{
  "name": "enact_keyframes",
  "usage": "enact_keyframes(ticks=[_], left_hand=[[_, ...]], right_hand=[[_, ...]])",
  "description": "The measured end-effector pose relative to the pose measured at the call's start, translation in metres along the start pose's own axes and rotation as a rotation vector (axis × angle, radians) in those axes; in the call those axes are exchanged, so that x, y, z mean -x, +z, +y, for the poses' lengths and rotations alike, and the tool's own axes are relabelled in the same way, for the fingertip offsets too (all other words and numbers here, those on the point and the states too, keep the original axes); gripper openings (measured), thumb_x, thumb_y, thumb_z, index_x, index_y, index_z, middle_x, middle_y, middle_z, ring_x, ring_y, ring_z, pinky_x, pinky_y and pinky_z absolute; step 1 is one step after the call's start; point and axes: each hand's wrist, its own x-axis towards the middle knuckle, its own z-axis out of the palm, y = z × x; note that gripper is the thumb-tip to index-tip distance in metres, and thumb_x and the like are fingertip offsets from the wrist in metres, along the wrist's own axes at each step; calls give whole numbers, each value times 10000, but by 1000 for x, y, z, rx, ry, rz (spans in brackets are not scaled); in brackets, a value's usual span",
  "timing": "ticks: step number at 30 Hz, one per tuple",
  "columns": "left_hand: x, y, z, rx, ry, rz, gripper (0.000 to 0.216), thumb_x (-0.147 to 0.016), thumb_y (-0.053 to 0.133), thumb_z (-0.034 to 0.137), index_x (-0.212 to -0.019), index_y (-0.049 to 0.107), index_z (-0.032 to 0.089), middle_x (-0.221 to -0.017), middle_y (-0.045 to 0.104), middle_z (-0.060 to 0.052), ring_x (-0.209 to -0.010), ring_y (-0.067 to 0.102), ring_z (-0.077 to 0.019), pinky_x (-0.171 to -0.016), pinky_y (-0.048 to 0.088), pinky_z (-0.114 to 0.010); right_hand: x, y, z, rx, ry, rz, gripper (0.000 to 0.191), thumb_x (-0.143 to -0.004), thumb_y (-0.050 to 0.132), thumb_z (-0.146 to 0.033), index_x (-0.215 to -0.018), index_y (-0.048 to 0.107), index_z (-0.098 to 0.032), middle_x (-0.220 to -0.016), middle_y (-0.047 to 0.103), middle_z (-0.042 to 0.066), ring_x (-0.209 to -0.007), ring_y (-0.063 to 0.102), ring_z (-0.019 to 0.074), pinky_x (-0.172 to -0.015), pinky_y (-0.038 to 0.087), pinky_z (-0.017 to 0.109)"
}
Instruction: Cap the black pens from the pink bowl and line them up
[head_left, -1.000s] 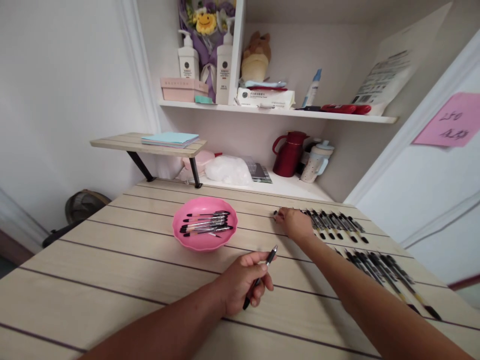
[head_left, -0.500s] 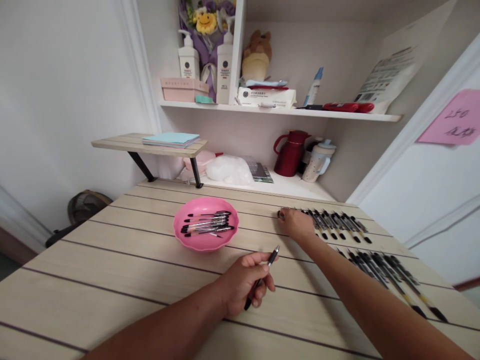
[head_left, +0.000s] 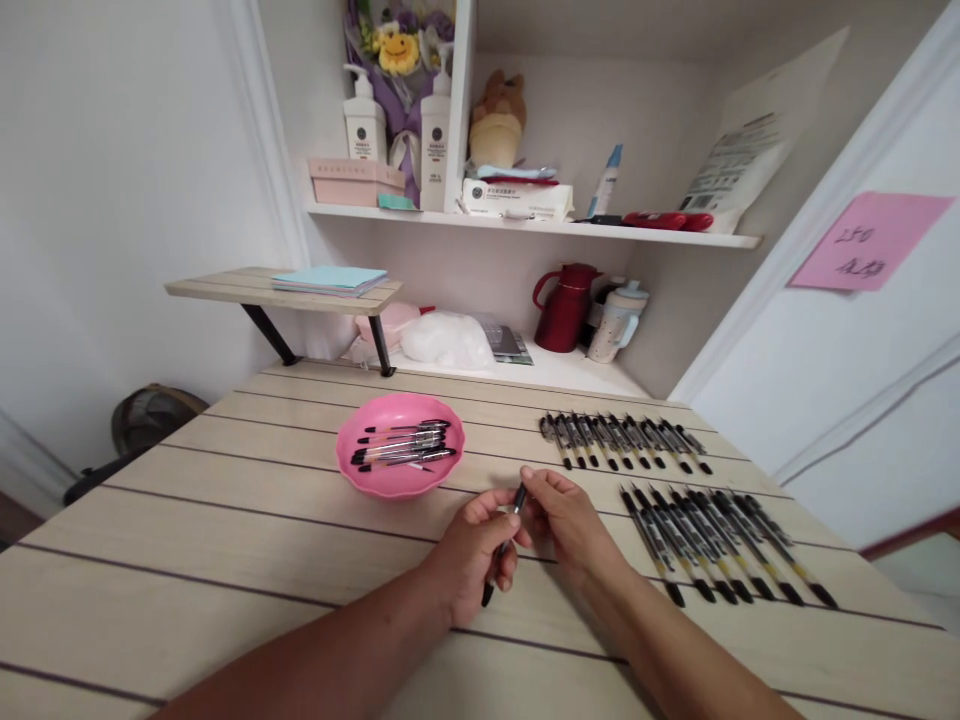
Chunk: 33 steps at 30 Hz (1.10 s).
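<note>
A black pen (head_left: pixel 488 592) slants up through my left hand (head_left: pixel 469 550), whose fingers are closed around its barrel. My right hand (head_left: pixel 574 515) has its thumb and fingers pinched at the pen's upper tip, right beside the left hand. Part of the barrel is hidden behind the fingers. To the left stands a pink scalloped bowl (head_left: pixel 352 480) with several pens (head_left: pixel 405 445) lying in it. On the right, a far row of black-and-clear pens (head_left: pixel 622 440) lies on the table, with a nearer row of pens (head_left: pixel 720 540) in front of it.
The slatted wooden table (head_left: pixel 262 540) carries a small raised shelf (head_left: pixel 225 287) with blue paper (head_left: pixel 330 278) at the back left. Behind are a white plastic bag (head_left: pixel 446 340), a red jug (head_left: pixel 566 308) and a pale tumbler (head_left: pixel 617 322). A cabinet shelf (head_left: pixel 525 226) overhangs the back.
My right hand has come back from the left end of the far pen row to the pen in my left hand and now grips its tip. The view has shifted slightly right.
</note>
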Motion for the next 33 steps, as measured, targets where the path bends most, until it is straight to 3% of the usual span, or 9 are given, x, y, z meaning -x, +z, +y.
enact_keyframes(ticks=[5, 12, 17, 19, 22, 27, 31, 33], left_hand=[[0, 2, 0, -34, 17, 6, 372, -667, 607, 321, -980, 461, 183, -663, 545, 49, -337, 367, -12, -319, 219, -157], [1, 0, 4, -7, -34, -61, 283, -716, 559, 316, -949, 460, 191, -650, 519, 43, -339, 316, -1, -330, 139, -153], [1, 0, 5, 12, -69, -42, 266, -710, 565, 315, -922, 451, 200, -642, 508, 51, -336, 259, 10, -349, 106, -151], [1, 0, 5, 14, -81, -31, 268, -711, 565, 312, -927, 447, 205, -639, 505, 53, -338, 243, 13, -356, 102, -148], [0, -1, 4, 11, -76, -43, 268, -720, 557, 319, -935, 447, 203, -644, 498, 52, -343, 233, 16, -361, 97, -147], [-1, -2, 2, 8, -83, -35, 298, -714, 564, 336, -949, 430, 211, -643, 504, 50, -341, 216, 15, -362, 96, -147], [-1, -1, 3, 4, -85, -47, 279, -722, 552, 326, -952, 443, 210, -639, 499, 45, -349, 229, 10, -363, 94, -150], [-1, -1, 4, 3, -96, -41, 265, -723, 548, 315, -944, 446, 209, -639, 499, 43, -353, 234, 8, -364, 92, -151]], right_hand=[[-2, 0, -1, -25, -39, 55, 330, -568, 708, -437, -567, 513, -171, -437, 439, -55, -391, 311, 59, -398, 204, 208], [2, -4, -5, -191, 36, -59, 356, -605, 674, -460, -779, 604, -157, -549, 527, -15, -437, 387, 72, -404, 256, 205], [-1, -7, -3, -120, 65, -88, 341, -622, 662, -470, -626, 525, -157, -460, 458, -46, -378, 327, 41, -378, 185, 187], [-2, -8, -3, -118, 54, -101, 315, -591, 707, -410, -655, 546, -147, -468, 462, -52, -393, 325, 30, -390, 195, 177], [-1, -9, -3, -181, 75, -160, 356, -625, 661, -464, -774, 574, -152, -517, 511, -33, -404, 360, 43, -387, 198, 181], [-1, -9, -1, -109, 101, -152, 347, -616, 668, -467, -650, 516, -156, -391, 424, -61, -337, 301, 34, -368, 127, 187], [0, -6, -3, -174, 94, -194, 362, -643, 635, -486, -784, 557, -162, -438, 468, -51, -353, 345, 48, -368, 143, 185], [0, -6, -4, -158, 118, -198, 352, -669, 602, -505, -732, 545, -163, -410, 443, -54, -338, 336, 49, -365, 136, 189]])
